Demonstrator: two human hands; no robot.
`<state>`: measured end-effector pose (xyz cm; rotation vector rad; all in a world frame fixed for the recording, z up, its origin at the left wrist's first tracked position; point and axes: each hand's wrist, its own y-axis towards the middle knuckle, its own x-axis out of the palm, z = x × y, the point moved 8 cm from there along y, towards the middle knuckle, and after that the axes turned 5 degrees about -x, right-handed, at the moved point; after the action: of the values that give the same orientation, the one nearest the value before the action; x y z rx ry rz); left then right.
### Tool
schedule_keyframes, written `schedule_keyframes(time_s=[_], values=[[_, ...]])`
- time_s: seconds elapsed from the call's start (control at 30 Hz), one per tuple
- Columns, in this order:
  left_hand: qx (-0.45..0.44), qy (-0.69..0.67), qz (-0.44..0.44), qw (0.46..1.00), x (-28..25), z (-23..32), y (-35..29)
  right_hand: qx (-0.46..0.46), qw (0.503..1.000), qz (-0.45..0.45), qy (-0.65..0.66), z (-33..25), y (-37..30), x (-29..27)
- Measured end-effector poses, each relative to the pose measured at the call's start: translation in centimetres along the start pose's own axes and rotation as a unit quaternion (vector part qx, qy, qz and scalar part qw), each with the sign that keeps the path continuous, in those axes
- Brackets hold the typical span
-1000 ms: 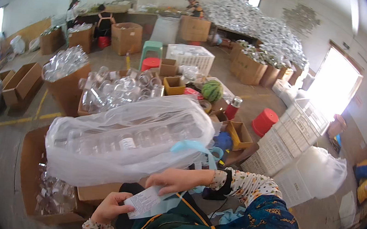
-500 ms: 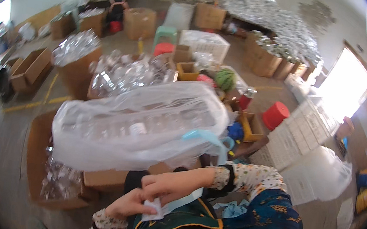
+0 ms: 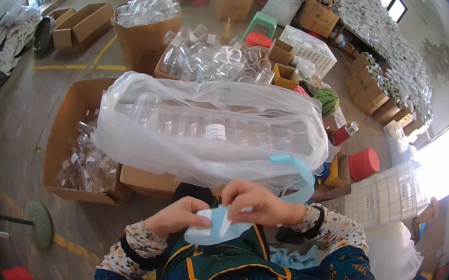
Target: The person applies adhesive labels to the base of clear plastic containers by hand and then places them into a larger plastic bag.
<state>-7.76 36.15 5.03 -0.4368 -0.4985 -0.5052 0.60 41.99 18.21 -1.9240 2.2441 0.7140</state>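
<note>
Over my lap, my left hand pinches a light-blue backing strip that carries white labels. My right hand is closed at the strip's other side, with a narrow white label under its fingertips, lifted at an angle from the blue backing. Just beyond my hands stands a box lined with a cloudy plastic bag. Rows of clear plastic jars lie inside, and one jar bears a white label. A loose blue strip hangs over the bag's near right edge.
A carton with loose clear jars stands at the left, and another heap of jars lies behind the bag. To the right are a red bucket, white crates and a watermelon. Crumpled blue backing lies beside my lap.
My hands have moved apart from being bunched together, and the blue strip now shows spread between them. The view has shifted, with the surroundings sitting farther right and higher.
</note>
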Motion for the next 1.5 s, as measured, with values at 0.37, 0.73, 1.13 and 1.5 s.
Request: schedule_keyframes(time_s=[0.37, 0.73, 1.13, 1.5], values=[[-0.01, -0.107, 0.076, 0.991, -5.9, -4.3, 0.4, 0.193, 0.945, 0.107, -0.243, 11.6, 2.6, -19.3], [-0.02, -0.097, 0.063, 0.993, -7.4, -5.1, 0.7, 0.252, 0.832, -0.161, -0.468, 23.8, 3.6, -14.8], [-0.012, -0.097, 0.051, 0.994, -7.7, -5.0, 0.0, 0.249, 0.873, -0.198, -0.369, 27.3, 3.4, -17.3], [0.036, -0.062, 0.102, 0.992, -8.3, -4.5, -2.9, 0.439, 0.872, -0.169, -0.138, 27.2, 7.1, -15.6]])
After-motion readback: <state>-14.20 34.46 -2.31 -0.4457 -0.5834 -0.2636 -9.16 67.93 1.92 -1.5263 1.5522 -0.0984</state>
